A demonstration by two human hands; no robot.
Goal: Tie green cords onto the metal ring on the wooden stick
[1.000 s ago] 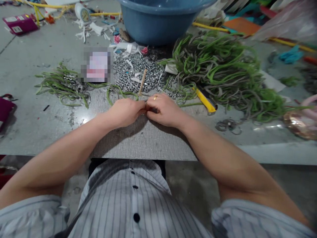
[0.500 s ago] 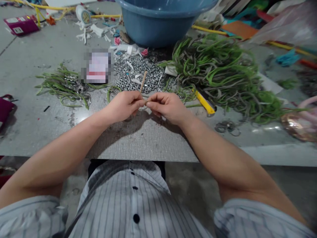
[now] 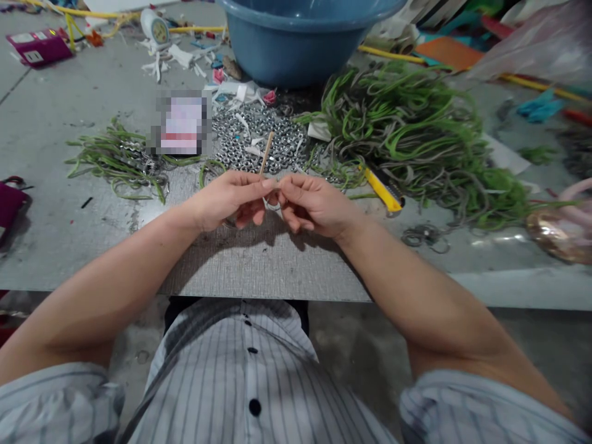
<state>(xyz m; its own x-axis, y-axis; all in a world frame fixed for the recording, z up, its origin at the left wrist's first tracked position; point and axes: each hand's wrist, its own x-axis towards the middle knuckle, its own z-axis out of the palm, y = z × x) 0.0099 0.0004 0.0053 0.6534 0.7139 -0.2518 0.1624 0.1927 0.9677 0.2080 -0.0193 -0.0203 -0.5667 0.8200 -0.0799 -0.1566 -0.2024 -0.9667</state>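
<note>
My left hand and my right hand meet fingertip to fingertip just above the grey table. Both pinch a small item between them; a thin metal ring seems to hang below the fingers, too small to be sure. A wooden stick lies just beyond the fingers on a pile of small silver rings. Behind my left hand curls a single green cord.
A large heap of green and grey cords lies at the right, a smaller bundle at the left. A yellow utility knife rests beside my right hand. A blue basin stands at the back. Scraps litter the far table.
My hands have lifted off the table and turned, from pressing down together to pinching the small item in the air between the fingertips.
</note>
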